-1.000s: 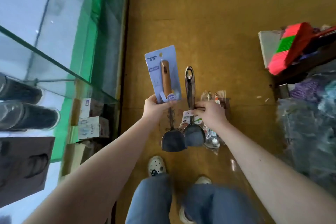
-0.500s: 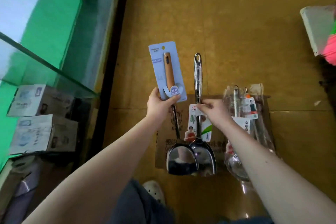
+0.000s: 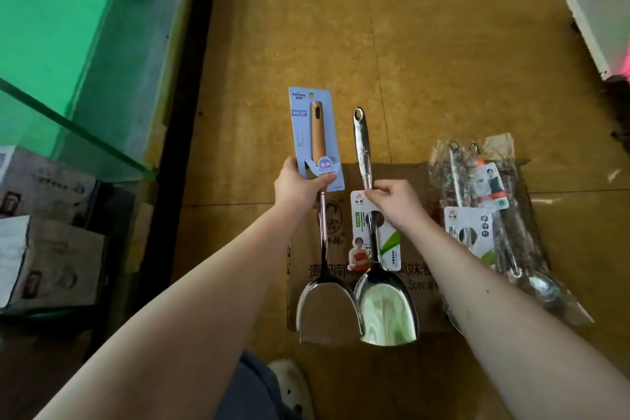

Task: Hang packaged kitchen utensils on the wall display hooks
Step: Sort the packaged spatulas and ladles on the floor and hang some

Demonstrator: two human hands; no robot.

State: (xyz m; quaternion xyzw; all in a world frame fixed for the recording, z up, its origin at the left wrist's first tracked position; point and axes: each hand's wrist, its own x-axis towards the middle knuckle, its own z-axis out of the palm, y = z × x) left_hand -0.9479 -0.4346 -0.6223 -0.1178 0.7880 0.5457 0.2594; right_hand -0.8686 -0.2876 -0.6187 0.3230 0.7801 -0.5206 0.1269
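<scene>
Fingers [image 3: 289, 165] of the left hand [image 3: 300, 187] curl behind the lower end of a blue-carded wooden-handled spatula [image 3: 315, 136], with the thumb pressed across the card's face. Just right of it, the right hand [image 3: 397, 203] pinches the handle of an all-steel spatula [image 3: 388, 310] between thumb and curled fingers, at the top of its white label. Both hang blade-down at frame centre, side by side, their blades about touching.

By my reading the task is at an early stage. Two spatulas are in hand and none is hung, and no wall hooks appear in view. The person likely has to turn away from the floor to find them.

At upper left stands a green-backed glass display case [image 3: 68, 44], with cartons [image 3: 44, 249] below it. A flat cardboard sheet [image 3: 419, 172] lies on the floor under the spatulas. On its right end a clear bag of ladles [image 3: 494, 215] waits, so more stock is left. A shoe [image 3: 289, 385] shows at bottom centre.
</scene>
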